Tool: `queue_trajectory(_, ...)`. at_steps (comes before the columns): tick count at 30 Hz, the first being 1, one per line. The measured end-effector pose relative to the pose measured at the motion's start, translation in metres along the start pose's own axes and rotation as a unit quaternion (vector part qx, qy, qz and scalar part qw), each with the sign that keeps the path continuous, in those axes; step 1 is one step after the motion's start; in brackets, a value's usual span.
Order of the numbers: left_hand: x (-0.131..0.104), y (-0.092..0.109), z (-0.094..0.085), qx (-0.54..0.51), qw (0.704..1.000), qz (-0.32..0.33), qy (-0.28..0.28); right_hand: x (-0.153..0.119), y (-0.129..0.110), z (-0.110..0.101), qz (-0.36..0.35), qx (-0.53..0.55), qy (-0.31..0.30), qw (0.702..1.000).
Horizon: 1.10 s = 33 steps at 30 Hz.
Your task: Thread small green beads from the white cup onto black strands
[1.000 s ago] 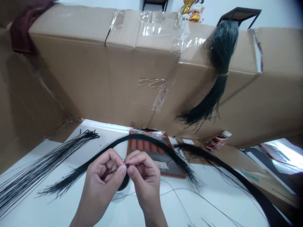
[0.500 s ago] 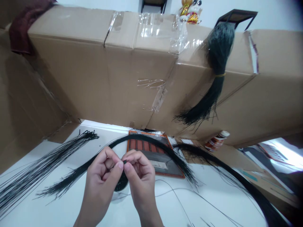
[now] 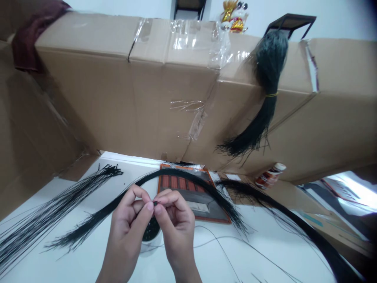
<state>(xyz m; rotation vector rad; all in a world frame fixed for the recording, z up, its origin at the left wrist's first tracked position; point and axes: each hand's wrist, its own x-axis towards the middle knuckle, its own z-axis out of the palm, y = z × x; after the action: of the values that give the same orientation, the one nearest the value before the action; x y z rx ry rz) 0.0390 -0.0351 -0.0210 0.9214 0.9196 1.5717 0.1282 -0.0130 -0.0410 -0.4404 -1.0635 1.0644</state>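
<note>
Fingertips of my left hand point(image 3: 128, 230) and my right hand point(image 3: 178, 224) meet in a pinch above the white table point(image 3: 212, 263). Between them shows a tiny dark piece point(image 3: 156, 203), possibly the end of a thin strand; its kind is too small to make out. Below and behind the fingers stands a small white cup point(image 3: 149, 250) with glossy black contents, partly hidden by my hands. A thin dark strand point(image 3: 218, 237) runs from near the cup to the right across the table. Just beyond my hands, a black strand bundle point(image 3: 176, 171) arches over a red and grey picture panel point(image 3: 194, 214).
More black strands point(image 3: 59, 206) lie at left, and a long dark bundle point(image 3: 294, 218) at right. A tied bundle point(image 3: 272, 74) hangs over the cardboard wall point(image 3: 132, 106). A red bottle with a white cap point(image 3: 270, 176) stands at the back right. Maroon cloth point(image 3: 26, 47) drapes at upper left.
Both hands have shifted very slightly to the right, still pinched together. The dark piece between the fingertips shows a little differently, and more of the cup's contents is visible.
</note>
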Motion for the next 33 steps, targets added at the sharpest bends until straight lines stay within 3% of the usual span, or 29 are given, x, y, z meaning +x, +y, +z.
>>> queue_trajectory(12, 0.0047, 0.0054, -0.0081, 0.043, 0.998, 0.008, -0.049, 0.0026, -0.0040, -0.0008, 0.068, 0.000, 0.003, 0.998)
queue_trajectory(33, 0.0008, 0.0022, -0.0023, 0.107, 0.994, 0.010, -0.016, 0.0000, -0.0021, -0.0001, 0.038, -0.024, 0.037, 0.998)
